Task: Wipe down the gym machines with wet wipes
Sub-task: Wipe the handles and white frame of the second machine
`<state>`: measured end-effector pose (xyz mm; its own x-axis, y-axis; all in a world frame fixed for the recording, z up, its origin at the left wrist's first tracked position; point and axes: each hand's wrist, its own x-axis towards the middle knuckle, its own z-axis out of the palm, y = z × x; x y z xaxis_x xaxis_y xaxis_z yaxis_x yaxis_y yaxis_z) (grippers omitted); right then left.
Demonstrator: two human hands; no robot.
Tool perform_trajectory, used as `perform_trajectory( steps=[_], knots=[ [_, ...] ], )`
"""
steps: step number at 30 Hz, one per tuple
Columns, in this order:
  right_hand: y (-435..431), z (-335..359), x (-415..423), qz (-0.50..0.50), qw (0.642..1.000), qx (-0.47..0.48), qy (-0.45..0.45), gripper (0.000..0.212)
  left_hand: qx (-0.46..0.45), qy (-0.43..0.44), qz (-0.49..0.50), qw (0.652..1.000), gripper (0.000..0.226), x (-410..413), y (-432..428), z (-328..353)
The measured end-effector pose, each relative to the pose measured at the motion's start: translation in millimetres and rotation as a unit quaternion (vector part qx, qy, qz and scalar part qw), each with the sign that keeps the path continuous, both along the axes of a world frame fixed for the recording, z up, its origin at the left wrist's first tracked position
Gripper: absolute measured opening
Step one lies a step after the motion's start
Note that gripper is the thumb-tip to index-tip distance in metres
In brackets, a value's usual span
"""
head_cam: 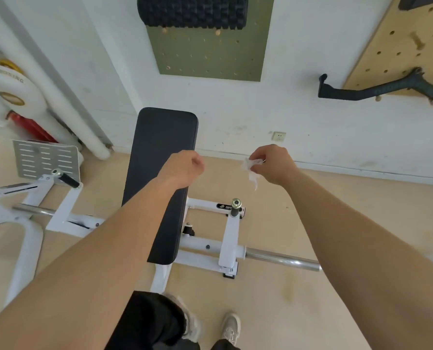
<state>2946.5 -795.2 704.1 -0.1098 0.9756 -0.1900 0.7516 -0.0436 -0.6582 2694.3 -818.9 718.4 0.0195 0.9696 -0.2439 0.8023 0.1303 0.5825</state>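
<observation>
The wipe (251, 170) is hanging crumpled from the right hand (273, 164), pinched between thumb and fingertips at that hand's 9 o'clock edge, its loose tail dangling toward 6 o'clock; it is hanging over the floor (273, 294), just right of the bench (159, 147) pad and apart from it; the left hand (185, 168) is sitting at 9 o'clock from the wipe, near it but not touching.

Both bare arms are reaching in from the lower corners and converging toward 12 o'clock; the left hand is hovering over the pad's right edge, fingers curled under into a fist, holding nothing that shows; the right hand is bending down at the wrist, its back facing the camera.

The left hand's fingertips are hiding behind its own back; the left forearm is covering the pad's lower left part; the wipe is blurring into the pale wall and floor behind it, so its folds are hard to make out; the white frame (229, 238) and chrome bar (283, 260) are showing at 5 o'clock from the pad.
</observation>
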Motion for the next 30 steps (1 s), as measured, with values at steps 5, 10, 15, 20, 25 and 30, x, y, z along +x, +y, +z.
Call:
perform_trajectory(
  steps=[5, 10, 15, 20, 25, 30],
  knots=[
    [21.8, -15.2, -2.2, 0.052, 0.995, -0.008, -0.088, 0.023, -0.034, 0.087, -0.028, 0.995, 0.022, -14.7, -4.1, -20.8],
    [47.6, -25.9, 1.3, 0.103, 0.985, -0.006, -0.136, 0.025, -0.053, 0.108, -0.052, 0.991, 0.021, -11.1, 22.0, -45.0],
    [75.5, -38.3, 30.0, 0.109, 0.986, -0.014, -0.129, 0.026, -0.081, 0.098, -0.048, 0.991, 0.020, 24.8, 59.6, -61.3],
    [111.5, -69.9, 88.3, 0.139, 0.983, -0.033, -0.119, 0.027, -0.105, 0.090, -0.005, 0.990, 0.021, 91.1, 90.2, -73.7],
    [145.0, -101.9, 180.9, 0.230, 0.962, -0.028, -0.146, 0.028, -0.113, 0.059, 0.074, 0.989, 0.027, 196.3, 105.1, -96.0],
    [177.2, -115.5, 261.7, 0.318, 0.931, -0.042, -0.172, 0.028, -0.113, 0.032, 0.187, 0.975, 0.023, 296.5, 91.3, -113.3]
  ],
)
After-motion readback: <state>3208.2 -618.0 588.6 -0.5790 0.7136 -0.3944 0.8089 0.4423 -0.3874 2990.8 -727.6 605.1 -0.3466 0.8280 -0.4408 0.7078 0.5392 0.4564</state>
